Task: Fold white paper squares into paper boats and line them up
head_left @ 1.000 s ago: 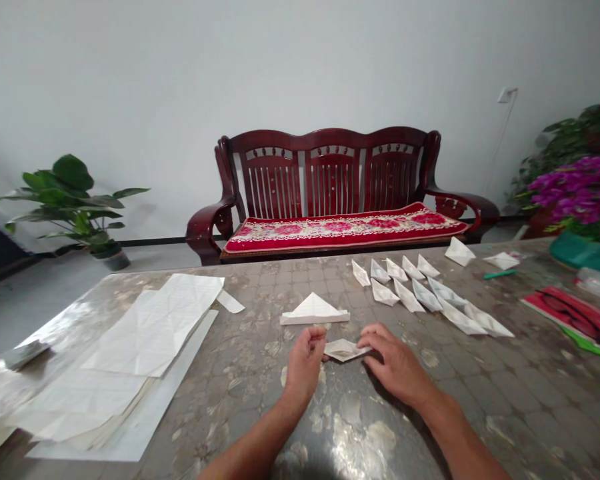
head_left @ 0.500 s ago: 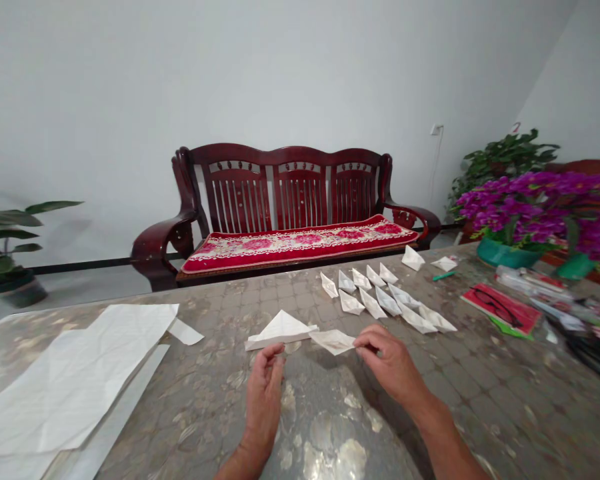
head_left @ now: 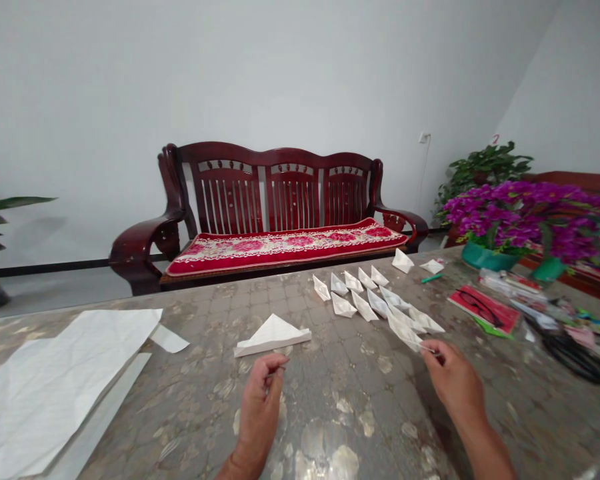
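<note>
My right hand (head_left: 453,377) pinches one end of a white folded paper boat (head_left: 404,332). That boat is at the near edge of a group of several paper boats (head_left: 364,307) standing in rows on the table; whether it rests on the tabletop is hard to tell. My left hand (head_left: 264,393) hovers over the table with loosely curled fingers, slightly apart and holding nothing. Just beyond its fingertips lies a folded paper hat shape (head_left: 273,333), a triangle with a turned-up band along its bottom, apart from the hand.
Large white paper sheets (head_left: 65,387) lie at the left, with a small strip (head_left: 169,338) beside them. On the right are glasses on a red packet (head_left: 483,309), a green pen (head_left: 431,279), a black cable (head_left: 575,357) and purple flowers (head_left: 515,213). A wooden bench (head_left: 280,173) stands behind.
My right hand has carried the paper boat rightward, from beside the hat shape to the group of boats. My left hand stays near the hat shape. The view has turned slightly right.
</note>
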Demonstrator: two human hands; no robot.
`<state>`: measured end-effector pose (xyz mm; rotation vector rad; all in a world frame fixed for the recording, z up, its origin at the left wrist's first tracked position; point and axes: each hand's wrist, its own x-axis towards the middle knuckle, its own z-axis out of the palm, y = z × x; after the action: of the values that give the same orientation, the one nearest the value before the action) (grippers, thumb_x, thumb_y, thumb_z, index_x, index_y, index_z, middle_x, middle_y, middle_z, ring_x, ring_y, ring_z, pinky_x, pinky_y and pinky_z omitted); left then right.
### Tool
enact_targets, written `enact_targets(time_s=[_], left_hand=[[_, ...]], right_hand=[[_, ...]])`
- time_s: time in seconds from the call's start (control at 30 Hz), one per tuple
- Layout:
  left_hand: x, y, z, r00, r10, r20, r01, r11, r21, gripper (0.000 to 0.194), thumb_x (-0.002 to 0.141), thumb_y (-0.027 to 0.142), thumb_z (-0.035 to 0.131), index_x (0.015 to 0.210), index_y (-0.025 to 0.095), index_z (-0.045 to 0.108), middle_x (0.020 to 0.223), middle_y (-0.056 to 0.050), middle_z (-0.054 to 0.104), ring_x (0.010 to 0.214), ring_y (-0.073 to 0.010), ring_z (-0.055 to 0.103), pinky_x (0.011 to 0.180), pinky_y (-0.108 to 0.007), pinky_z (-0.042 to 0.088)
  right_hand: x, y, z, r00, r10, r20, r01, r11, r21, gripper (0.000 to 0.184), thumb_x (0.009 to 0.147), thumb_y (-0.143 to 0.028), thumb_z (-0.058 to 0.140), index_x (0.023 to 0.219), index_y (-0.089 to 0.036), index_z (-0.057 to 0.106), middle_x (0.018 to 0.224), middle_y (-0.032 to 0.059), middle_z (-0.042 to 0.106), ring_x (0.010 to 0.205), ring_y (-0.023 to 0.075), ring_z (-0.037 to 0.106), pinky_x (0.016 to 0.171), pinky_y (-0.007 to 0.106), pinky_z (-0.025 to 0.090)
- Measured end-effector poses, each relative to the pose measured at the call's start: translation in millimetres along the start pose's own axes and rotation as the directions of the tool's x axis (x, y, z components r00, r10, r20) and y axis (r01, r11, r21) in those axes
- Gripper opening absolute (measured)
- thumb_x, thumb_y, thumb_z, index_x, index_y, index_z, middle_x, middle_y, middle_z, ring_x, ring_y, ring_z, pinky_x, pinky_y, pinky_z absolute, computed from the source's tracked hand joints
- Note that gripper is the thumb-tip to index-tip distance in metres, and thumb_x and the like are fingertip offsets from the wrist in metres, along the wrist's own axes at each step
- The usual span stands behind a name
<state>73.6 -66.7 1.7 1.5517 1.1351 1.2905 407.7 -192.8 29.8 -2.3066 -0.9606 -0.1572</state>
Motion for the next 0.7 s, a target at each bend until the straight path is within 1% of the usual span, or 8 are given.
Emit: enact_targets(time_s=[0.07, 0.17, 0.23, 0.37, 0.5, 0.7], left_hand=[[0, 0, 0.4, 1.0, 0.013, -0.002, -0.013, 1.0, -0.001, 0.026, 0.079, 0.043, 0.059, 0.084, 0.02, 0.069, 0.088, -0.007, 0.068, 0.082, -0.0219, 0.063, 0.071, -0.031, 0.052], [0, 1, 0.4, 1.0, 0.026, -0.008, -0.026, 1.0, -0.008, 0.025, 0.078, 0.043, 0.059, 0.081, 0.021, 0.069, 0.086, -0.006, 0.068, 0.082, -0.022, 0.064, 0.069, -0.03, 0.052], [0, 1, 0.0, 0.999, 0.031, -0.009, -0.031, 0.999, -0.01, 0.025, 0.078, 0.044, 0.059, 0.079, 0.021, 0.069, 0.086, -0.006, 0.068, 0.082, -0.0224, 0.064, 0.069, -0.031, 0.052], [0, 2, -1.0, 0.999, 0.043, 0.004, -0.043, 0.999, 0.0, 0.025, 0.077, 0.045, 0.059, 0.075, 0.022, 0.069, 0.086, -0.007, 0.068, 0.084, -0.0232, 0.064, 0.074, -0.033, 0.052], [1, 2, -1.6, 0.998, 0.05, 0.028, -0.05, 0.999, 0.006, 0.025, 0.078, 0.045, 0.059, 0.072, 0.022, 0.069, 0.087, -0.007, 0.069, 0.085, -0.0235, 0.064, 0.079, -0.035, 0.052], [1, 0, -1.9, 0.997, 0.065, 0.036, -0.066, 0.998, 0.017, 0.023, 0.079, 0.04, 0.058, 0.07, 0.022, 0.069, 0.087, -0.008, 0.069, 0.085, -0.0232, 0.065, 0.081, -0.037, 0.052]], right_hand=[[1, 0, 2, 1.0, -0.013, 0.008, 0.014, 0.998, -0.06, 0.032, 0.082, -0.043, 0.042, 0.092, -0.025, 0.066, 0.092, 0.0047, 0.066, 0.075, 0.0198, 0.06, 0.063, 0.028, 0.039], [0, -2, 9, 0.999, -0.045, 0.018, 0.046, 0.993, -0.105, 0.032, 0.084, -0.041, 0.04, 0.092, -0.024, 0.065, 0.095, 0.0056, 0.065, 0.078, 0.0206, 0.059, 0.062, 0.029, 0.038], [-1, -3, 15, 0.998, -0.057, 0.028, 0.06, 0.992, -0.109, 0.031, 0.085, -0.04, 0.04, 0.093, -0.024, 0.065, 0.097, 0.0057, 0.065, 0.079, 0.021, 0.059, 0.061, 0.029, 0.037], [0, -4, 24, 0.996, -0.073, 0.052, 0.079, 0.99, -0.115, 0.028, 0.086, -0.038, 0.04, 0.093, -0.024, 0.063, 0.095, 0.005, 0.065, 0.082, 0.0214, 0.06, 0.062, 0.029, 0.038], [3, -8, 27, 0.995, -0.078, 0.056, 0.085, 0.987, -0.138, 0.025, 0.087, -0.036, 0.041, 0.092, -0.024, 0.063, 0.094, 0.0042, 0.065, 0.079, 0.0201, 0.06, 0.061, 0.028, 0.037], [3, -11, 30, 0.994, -0.095, 0.058, 0.103, 0.981, -0.165, 0.023, 0.088, -0.032, 0.042, 0.098, -0.023, 0.061, 0.103, 0.0048, 0.065, 0.083, 0.0197, 0.061, 0.063, 0.028, 0.038]])
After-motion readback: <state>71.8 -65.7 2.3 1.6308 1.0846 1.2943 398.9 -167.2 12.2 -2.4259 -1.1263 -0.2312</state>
